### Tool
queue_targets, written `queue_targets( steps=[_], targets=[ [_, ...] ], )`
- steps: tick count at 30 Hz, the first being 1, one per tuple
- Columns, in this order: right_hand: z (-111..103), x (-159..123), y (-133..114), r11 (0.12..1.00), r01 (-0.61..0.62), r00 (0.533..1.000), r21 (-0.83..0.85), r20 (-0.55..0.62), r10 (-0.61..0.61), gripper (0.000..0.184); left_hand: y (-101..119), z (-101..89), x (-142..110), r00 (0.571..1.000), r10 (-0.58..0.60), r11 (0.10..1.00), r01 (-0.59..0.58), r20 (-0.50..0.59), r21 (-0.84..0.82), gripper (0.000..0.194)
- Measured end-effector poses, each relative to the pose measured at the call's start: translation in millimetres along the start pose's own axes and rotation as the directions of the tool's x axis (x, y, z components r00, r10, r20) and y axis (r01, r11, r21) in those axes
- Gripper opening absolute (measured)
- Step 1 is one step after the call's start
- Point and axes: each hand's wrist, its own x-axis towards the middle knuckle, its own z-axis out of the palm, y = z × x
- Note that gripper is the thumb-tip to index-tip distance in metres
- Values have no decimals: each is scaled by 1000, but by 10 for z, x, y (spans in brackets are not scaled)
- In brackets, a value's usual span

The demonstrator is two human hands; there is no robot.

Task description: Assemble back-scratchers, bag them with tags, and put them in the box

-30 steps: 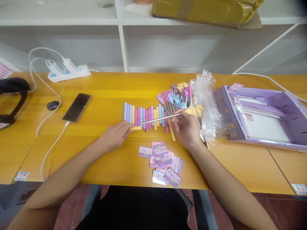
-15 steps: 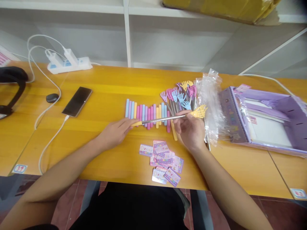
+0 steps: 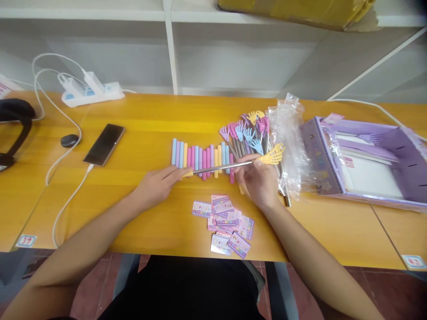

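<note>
A back scratcher with a metal rod point(image 3: 222, 168) and a yellow claw head point(image 3: 273, 154) lies level between my hands. My left hand point(image 3: 155, 186) pinches its yellow handle end, most of which the fingers hide. Close below the claw, my right hand point(image 3: 262, 182) grips the rod with thumb and fingers. Behind the rod, a row of pastel handle tubes point(image 3: 182, 153) lies on the table. Several more back scratchers with coloured claw heads point(image 3: 248, 133) are heaped beyond my right hand. Printed cards point(image 3: 227, 218) are piled in front of me.
Clear plastic bags point(image 3: 288, 138) lie right of the heap, beside a purple box point(image 3: 323, 171) holding white and purple pieces. Leftward on the wooden table point(image 3: 147, 133) are a phone point(image 3: 104, 144) on a cable, a black mouse-like object point(image 3: 69, 141) and a power strip point(image 3: 96, 94).
The camera view has shifted slightly, so everything sits a little further left. Both hands keep their hold on the yellow back scratcher, with hardly any movement relative to the table.
</note>
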Motion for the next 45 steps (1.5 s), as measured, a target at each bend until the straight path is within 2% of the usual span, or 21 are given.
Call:
queue_targets(
  steps=[3,6,8,11,15,20,24,32,37,45],
  targets=[
    [-14,21,-8,1000,-22,999,-5,30,22,38,-6,4,23,999,-3,999,1,-46,-32,43],
    [-38,80,-86,1000,-9,1000,-8,11,9,50,-33,8,39,996,-44,995,37,-80,-90,35],
    [-71,129,-143,1000,1,999,-18,-34,-1,56,-55,5,40,993,-73,993,63,-95,-96,34],
    [-141,193,-181,999,16,991,-40,-131,-21,51,-79,-12,37,990,-85,995,78,-115,-62,35],
    [-216,220,-166,988,60,968,-144,-234,-93,47,-80,-44,53,991,-36,999,32,-132,-32,31],
    [-222,164,-169,927,32,978,-374,-179,-106,52,-58,-63,68,988,11,1000,-15,-157,-25,24],
    [-202,104,-167,883,16,986,-468,-139,-91,49,-55,-63,59,979,3,1000,-9,-206,-26,20],
    [-102,12,-151,865,-6,999,-502,-36,-15,46,-11,-24,54,975,30,997,-44,-222,-58,16],
    [10,-58,-164,900,-83,996,-427,-6,89,45,58,-25,49,973,30,997,-46,-229,-65,17],
    [132,-137,-124,884,-44,995,-466,56,80,43,146,-24,50,974,0,994,-25,-227,-109,15]
  ],
)
